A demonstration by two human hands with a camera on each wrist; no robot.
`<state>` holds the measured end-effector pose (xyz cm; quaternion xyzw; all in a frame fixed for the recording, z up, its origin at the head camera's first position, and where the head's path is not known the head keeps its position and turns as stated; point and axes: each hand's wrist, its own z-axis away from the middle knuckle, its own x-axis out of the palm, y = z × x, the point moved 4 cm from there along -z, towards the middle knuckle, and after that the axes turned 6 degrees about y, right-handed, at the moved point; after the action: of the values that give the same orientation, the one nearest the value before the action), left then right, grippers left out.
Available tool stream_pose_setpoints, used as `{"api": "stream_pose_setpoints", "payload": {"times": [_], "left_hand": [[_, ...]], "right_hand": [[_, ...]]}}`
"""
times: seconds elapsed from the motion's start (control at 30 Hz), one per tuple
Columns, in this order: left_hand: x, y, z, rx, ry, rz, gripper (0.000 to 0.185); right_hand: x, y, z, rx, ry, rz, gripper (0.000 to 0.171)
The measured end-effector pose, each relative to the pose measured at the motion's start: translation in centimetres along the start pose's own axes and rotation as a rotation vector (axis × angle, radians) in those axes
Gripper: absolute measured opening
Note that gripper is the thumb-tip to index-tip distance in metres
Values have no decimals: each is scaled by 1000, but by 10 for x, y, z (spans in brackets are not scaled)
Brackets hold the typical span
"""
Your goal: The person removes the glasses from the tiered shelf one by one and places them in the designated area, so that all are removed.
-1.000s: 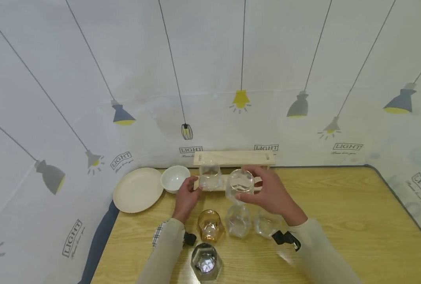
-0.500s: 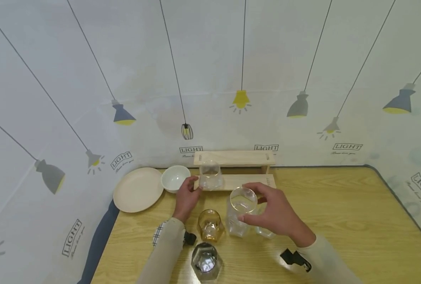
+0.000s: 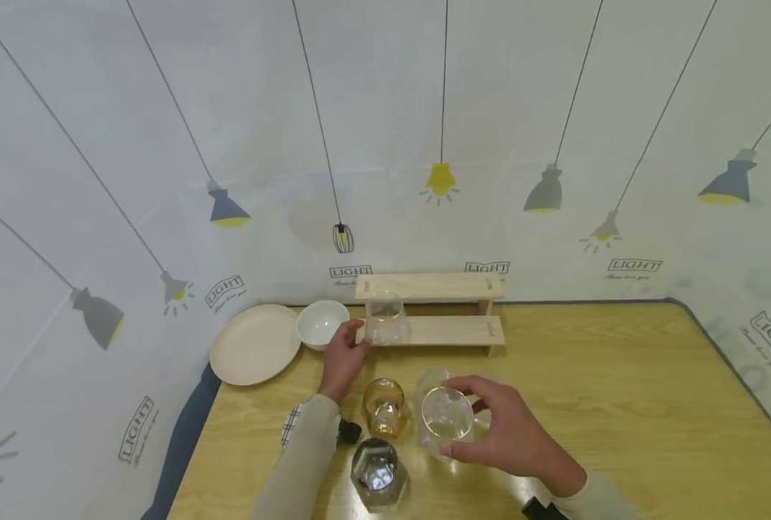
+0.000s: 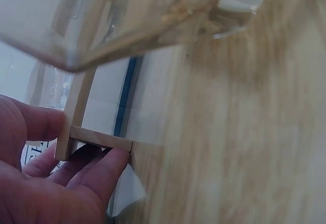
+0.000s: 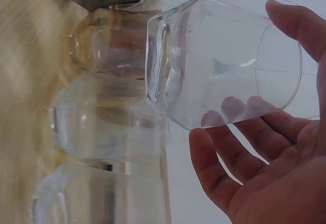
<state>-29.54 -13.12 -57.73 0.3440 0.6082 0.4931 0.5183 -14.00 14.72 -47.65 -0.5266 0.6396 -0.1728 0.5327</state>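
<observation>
The clear glass is lifted above the wooden table, the right hand curling fingers and thumb round its sides. Just beside it stand an amber glass and a dark glass, with open tabletop stretching right; another clear glass behind it is mostly hidden. The left hand pinches the end of the wooden rack, whose lower shelf carries a glass.
</observation>
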Motion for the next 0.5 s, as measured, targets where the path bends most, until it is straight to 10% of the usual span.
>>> {"api": "stream_pose_setpoints", "payload": {"times": [0.5], "left_hand": [[2,0,-1,5,15,-24,42]], "right_hand": [[29,27,33,117,-127,-68,68]]}}
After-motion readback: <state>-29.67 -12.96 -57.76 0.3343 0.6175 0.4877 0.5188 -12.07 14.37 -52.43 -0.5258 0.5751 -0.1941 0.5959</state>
